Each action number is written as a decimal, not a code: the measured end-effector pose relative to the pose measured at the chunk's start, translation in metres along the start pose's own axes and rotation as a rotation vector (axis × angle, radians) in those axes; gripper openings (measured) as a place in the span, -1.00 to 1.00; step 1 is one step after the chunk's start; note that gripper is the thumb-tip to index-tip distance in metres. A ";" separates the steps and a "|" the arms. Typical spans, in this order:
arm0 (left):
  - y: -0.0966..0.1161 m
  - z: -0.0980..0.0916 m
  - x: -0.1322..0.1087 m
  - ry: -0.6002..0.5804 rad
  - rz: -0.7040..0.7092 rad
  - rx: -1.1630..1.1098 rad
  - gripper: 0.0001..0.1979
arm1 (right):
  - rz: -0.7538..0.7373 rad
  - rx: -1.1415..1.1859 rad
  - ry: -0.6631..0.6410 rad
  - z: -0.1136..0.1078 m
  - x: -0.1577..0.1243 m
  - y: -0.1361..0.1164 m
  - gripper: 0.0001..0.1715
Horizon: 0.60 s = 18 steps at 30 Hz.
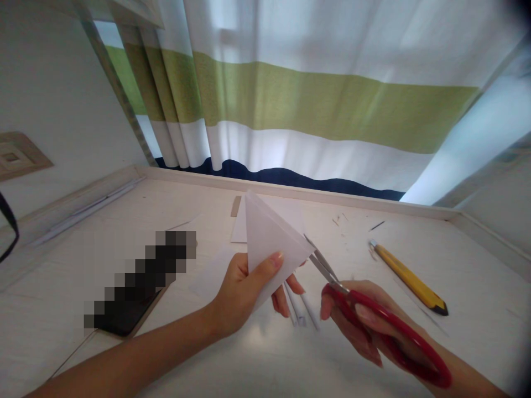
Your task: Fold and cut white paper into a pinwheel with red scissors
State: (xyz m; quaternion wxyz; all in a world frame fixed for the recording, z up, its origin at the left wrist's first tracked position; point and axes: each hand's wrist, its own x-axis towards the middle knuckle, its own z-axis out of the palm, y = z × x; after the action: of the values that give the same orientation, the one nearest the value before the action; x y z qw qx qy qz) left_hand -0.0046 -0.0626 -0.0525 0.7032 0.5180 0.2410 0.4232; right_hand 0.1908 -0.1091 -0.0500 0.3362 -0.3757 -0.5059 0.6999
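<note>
Between the thumb and fingers of my left hand [244,284] is a folded piece of white paper [269,226], held up above the table with a pointed corner at the top. My right hand [360,320] grips red-handled scissors [398,331], fingers through the loops. The scissor blades are parted a little, and their tips meet the paper's right corner. Whether the blades have cut into it I cannot tell. Beneath my hands, rolled strips of white paper [301,312] lie on the table, partly hidden by my left fingers. White sheets [238,229] lie behind the held paper.
A yellow utility knife [409,276] rests at the right, with a thin dark piece [376,226] beyond it. At the left lies a black phone [128,309], partly pixelated. The white table [186,365] has a raised back edge below a striped curtain [311,99].
</note>
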 end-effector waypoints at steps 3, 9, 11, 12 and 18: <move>0.000 -0.001 -0.001 0.016 0.018 -0.016 -0.69 | -0.008 0.016 0.015 -0.003 -0.001 0.000 -0.60; 0.001 0.000 -0.001 0.077 0.025 0.005 -0.70 | -0.003 0.023 0.019 -0.002 -0.003 -0.002 -0.63; 0.001 0.001 -0.001 0.077 0.020 0.020 -0.70 | 0.004 0.020 0.021 0.000 -0.003 -0.004 -0.63; 0.001 0.001 -0.001 0.071 0.017 0.030 -0.69 | 0.008 0.020 0.021 0.001 -0.003 -0.004 -0.63; -0.001 0.003 -0.004 0.019 -0.041 0.082 -0.60 | 0.017 0.031 -0.017 0.001 -0.004 -0.004 -0.65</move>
State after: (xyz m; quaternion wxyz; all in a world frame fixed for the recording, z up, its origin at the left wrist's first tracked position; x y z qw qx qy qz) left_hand -0.0040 -0.0672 -0.0525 0.6876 0.5373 0.2755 0.4033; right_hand 0.1923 -0.1113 -0.0454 0.3318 -0.3688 -0.4948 0.7135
